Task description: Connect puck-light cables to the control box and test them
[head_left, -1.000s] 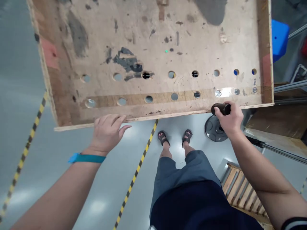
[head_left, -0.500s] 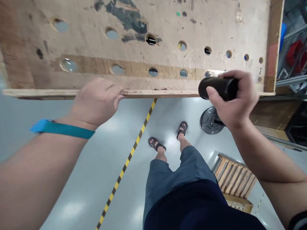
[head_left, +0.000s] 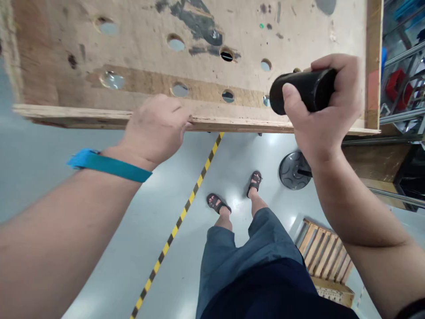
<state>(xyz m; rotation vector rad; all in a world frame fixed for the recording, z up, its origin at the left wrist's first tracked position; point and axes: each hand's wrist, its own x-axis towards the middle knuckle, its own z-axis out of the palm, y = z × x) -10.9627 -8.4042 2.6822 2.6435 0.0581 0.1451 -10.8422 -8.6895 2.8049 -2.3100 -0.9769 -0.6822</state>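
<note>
My left hand [head_left: 157,133] is closed over the near edge of a plywood board [head_left: 139,57], its fingers bent on the upper side. My right hand [head_left: 332,106] grips a smooth black cylinder [head_left: 300,91], thumb along the near side and fingers wrapped behind it. The cylinder lies sideways above the board's near right part and covers some of the round holes. A small brass-coloured bit shows just behind it; what kind of thing the cylinder is I cannot make out.
Yellow-and-black tape [head_left: 181,217] runs across the grey floor by my sandalled feet. A round grey weight plate [head_left: 294,170] and a slatted wooden pallet [head_left: 327,250] lie at right. Shelving with a red item [head_left: 398,88] stands beyond the board's raised right side [head_left: 373,66].
My right hand has moved away from me with the black cylinder, from the board's near edge to over the holes. My left hand keeps its hold while the view shifts slightly.
</note>
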